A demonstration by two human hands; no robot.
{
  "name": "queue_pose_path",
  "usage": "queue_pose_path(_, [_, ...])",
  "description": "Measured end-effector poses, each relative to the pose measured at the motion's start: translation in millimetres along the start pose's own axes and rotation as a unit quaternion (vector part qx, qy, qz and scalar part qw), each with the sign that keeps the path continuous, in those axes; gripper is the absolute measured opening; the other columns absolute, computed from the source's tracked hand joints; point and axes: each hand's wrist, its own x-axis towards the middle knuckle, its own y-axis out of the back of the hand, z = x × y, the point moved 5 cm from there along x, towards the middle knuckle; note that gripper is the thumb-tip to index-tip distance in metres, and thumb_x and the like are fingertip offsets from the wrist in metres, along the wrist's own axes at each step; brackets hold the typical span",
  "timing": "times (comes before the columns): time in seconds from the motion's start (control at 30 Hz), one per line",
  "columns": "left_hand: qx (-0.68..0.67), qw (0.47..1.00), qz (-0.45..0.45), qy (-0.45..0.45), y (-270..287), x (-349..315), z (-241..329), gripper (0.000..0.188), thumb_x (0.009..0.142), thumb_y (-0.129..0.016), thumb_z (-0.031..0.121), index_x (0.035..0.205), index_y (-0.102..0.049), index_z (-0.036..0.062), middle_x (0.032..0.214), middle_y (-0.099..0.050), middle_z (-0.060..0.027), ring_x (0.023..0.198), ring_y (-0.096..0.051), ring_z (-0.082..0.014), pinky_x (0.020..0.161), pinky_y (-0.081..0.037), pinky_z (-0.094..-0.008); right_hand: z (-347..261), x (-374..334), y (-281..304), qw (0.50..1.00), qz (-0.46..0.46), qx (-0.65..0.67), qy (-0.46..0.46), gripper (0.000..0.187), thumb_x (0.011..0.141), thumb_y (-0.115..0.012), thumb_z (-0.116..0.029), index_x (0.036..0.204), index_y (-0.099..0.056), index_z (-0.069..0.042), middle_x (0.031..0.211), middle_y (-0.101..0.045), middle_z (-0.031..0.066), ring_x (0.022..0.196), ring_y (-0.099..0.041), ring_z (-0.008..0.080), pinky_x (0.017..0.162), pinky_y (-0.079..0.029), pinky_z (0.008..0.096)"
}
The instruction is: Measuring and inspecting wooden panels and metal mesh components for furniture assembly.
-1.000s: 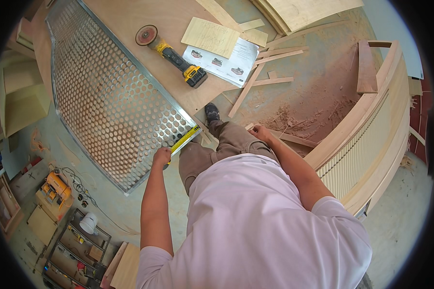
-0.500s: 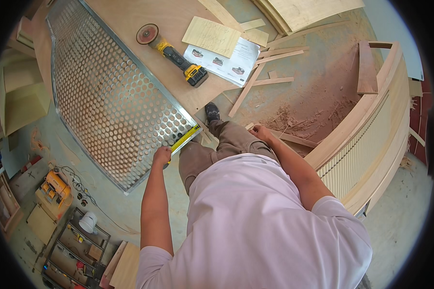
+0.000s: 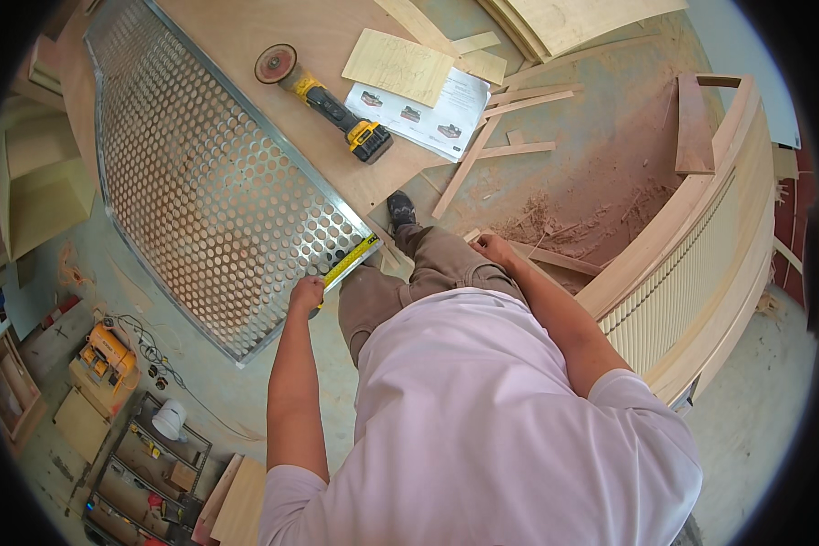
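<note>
My left hand (image 3: 307, 293) is closed round a tape measure, whose case is mostly hidden by the fingers. Its yellow blade (image 3: 349, 261) lies out along the short near edge of a perforated metal panel (image 3: 218, 173) with a plain metal border. The blade's tip is by the panel's right corner. Beside my right thigh, my right hand (image 3: 493, 249) is curled at the end of a wooden rail (image 3: 555, 259). Whether it grips the rail or something small is hidden. The panel lies on a brown wooden board (image 3: 237, 32).
A yellow and black angle grinder (image 3: 323, 105) lies on the board beside printed sheets (image 3: 460, 109) and a thin wood piece (image 3: 399, 66). Wood strips (image 3: 469, 168) and sawdust (image 3: 555, 223) cover the floor ahead. A curved wooden frame (image 3: 701, 264) stands right; a tool rack (image 3: 146, 473) sits lower left.
Almost nothing differs. The view has shifted very slightly; both hands and the tape measure keep their places.
</note>
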Motion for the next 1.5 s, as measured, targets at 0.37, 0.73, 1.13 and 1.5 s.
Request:
queue_pose_path(0.37, [-0.001,1.0,-0.002,-0.006,-4.3,4.9,-5.9,0.031,0.082,-0.051,0.031,0.095,-0.068,0.0087,0.089,-0.068,-0.0155,0.086,-0.064,-0.0326,0.078,-0.049,-0.041,3.6,3.7,-1.7,1.0,0.006,-0.007,0.012,0.045,0.086,-0.06,-0.041,0.088,-0.066,0.004,0.083,-0.065,0.0235,0.079,-0.064,0.0311,0.07,-0.048,0.04])
queue_pose_path(0.73, [-0.002,1.0,-0.013,0.007,-0.7,3.9,-1.5,0.03,0.08,-0.054,0.031,0.093,-0.069,0.0084,0.085,-0.068,-0.0144,0.082,-0.065,-0.0291,0.075,-0.049,-0.0388,6.0,7.3,-4.5,1.0,0.005,-0.006,0.01,0.044,0.085,-0.061,-0.041,0.089,-0.066,0.003,0.084,-0.066,0.0234,0.08,-0.065,0.0312,0.072,-0.048,0.0402])
queue_pose_path(1.13, [-0.005,1.0,-0.012,0.013,-0.9,0.6,2.1,0.031,0.084,-0.051,0.032,0.095,-0.068,0.0088,0.088,-0.068,-0.0158,0.084,-0.065,-0.0322,0.076,-0.05,-0.0404,5.9,6.1,-3.3,1.0,0.0,-0.003,0.005,0.046,0.084,-0.061,-0.041,0.09,-0.066,0.004,0.085,-0.066,0.0233,0.082,-0.065,0.0309,0.072,-0.049,0.0389])
queue_pose_path(1.5, [-0.008,1.0,-0.014,0.019,-2.6,1.5,-2.6,0.03,0.084,-0.051,0.03,0.094,-0.068,0.0083,0.085,-0.068,-0.0149,0.082,-0.065,-0.0306,0.075,-0.05,-0.0396,2.5,1.7,-2.6,1.0,-0.001,-0.003,0.006,0.051,0.084,-0.059,-0.046,0.09,-0.066,0.004,0.087,-0.066,0.025,0.086,-0.064,0.0355,0.075,-0.048,0.0414])
